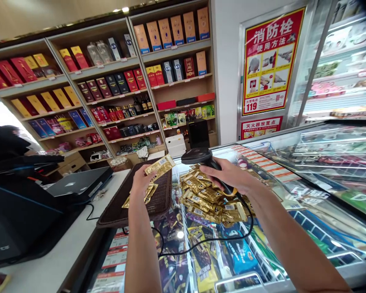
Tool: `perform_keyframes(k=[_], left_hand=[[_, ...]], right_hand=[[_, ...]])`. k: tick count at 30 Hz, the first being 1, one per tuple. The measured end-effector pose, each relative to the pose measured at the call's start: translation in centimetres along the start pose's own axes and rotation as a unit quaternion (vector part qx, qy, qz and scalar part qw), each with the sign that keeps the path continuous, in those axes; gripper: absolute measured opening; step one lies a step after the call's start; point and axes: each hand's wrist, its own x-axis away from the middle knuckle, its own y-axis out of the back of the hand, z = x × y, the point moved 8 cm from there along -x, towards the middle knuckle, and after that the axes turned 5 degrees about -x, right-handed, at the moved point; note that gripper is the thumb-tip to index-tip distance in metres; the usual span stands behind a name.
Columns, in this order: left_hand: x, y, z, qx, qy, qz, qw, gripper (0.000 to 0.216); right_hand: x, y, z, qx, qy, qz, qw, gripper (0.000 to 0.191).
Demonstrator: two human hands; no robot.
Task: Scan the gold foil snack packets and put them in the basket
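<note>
My left hand is closed on a gold foil packet with a barcode on its upper face, held over a brown woven basket. A few more gold packets lie in the basket, partly hidden by my left forearm. My right hand grips the handle of a black barcode scanner, its head pointing left, toward the held packet but apart from it. Beneath the scanner, a heap of gold packets is spread on the glass top of a freezer. The scanner's black cable loops across the glass.
Wrapped frozen goods show through the freezer glass. On the left, a white counter carries dark checkout equipment. Shelves of boxed goods line the back wall. A fire-hydrant poster hangs at the right, near a lit display case.
</note>
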Motion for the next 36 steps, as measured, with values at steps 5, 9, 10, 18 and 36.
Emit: perform_keyframes(k=[5, 9, 10, 18, 36], left_hand=[[0.2, 0.4, 0.3, 0.029, 0.009, 0.004, 1.000, 0.045], [0.3, 0.1, -0.3, 0.035, 0.003, 0.008, 0.999, 0.043], [0.3, 0.0, -0.5, 0.034, 0.000, 0.009, 0.999, 0.042], [0.3, 0.1, -0.3, -0.016, -0.008, 0.007, 1.000, 0.043], [0.5, 2.8, 0.2, -0.303, 0.048, -0.138, 0.942, 0.046]], right_hand=[[0.0, -1.4, -0.1, -0.036, -0.006, 0.030, 0.999, 0.045], [0.4, -1.6, 0.2, -0.032, -0.006, 0.031, 0.999, 0.046], [0.4, -1.6, 0.2, -0.028, -0.005, 0.029, 0.999, 0.046], [0.6, -1.8, 0.3, -0.024, -0.010, 0.025, 0.999, 0.046], [1.0, 1.5, 0.5, 0.029, -0.011, -0.033, 0.999, 0.041]])
